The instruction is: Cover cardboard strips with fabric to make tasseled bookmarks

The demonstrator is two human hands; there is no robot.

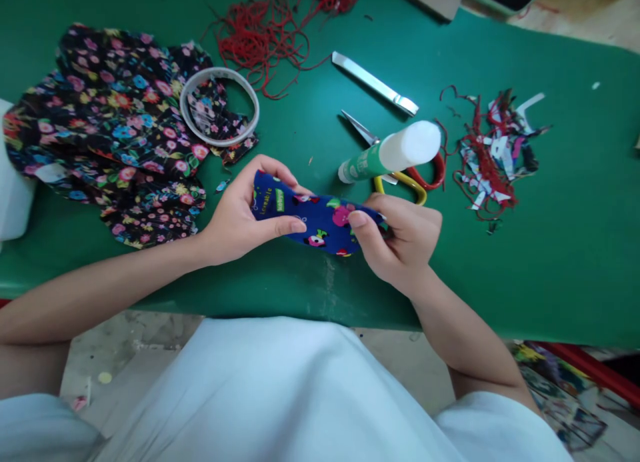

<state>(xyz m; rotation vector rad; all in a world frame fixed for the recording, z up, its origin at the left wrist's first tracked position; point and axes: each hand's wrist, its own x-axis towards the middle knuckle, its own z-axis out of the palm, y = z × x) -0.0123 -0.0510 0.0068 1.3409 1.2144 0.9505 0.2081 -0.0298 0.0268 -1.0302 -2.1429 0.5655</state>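
Observation:
Between my two hands is a piece of dark blue printed fabric (pixel 320 223) with colourful cartoon figures and lettering, held above the near edge of the green table. My left hand (pixel 250 212) grips its left end, thumb on top and fingers behind. At the right end my right hand (pixel 400 239) pinches the cloth between thumb and curled fingers. Just beyond the right hand stands a glue stick (pixel 390 152) with a white cap and green label. Scissors (pixel 417 182) with red and yellow handles lie partly hidden behind it. Tweezers (pixel 375 83) rest farther back.
Black floral fabric (pixel 125 129) spreads over the table's left, with a roll of clear tape (pixel 186 105) on it. Tangled red cord (pixel 263 39) lies at the back. Scraps and threads (pixel 493 155) are heaped at right. A white container (pixel 13 182) stands at the left edge.

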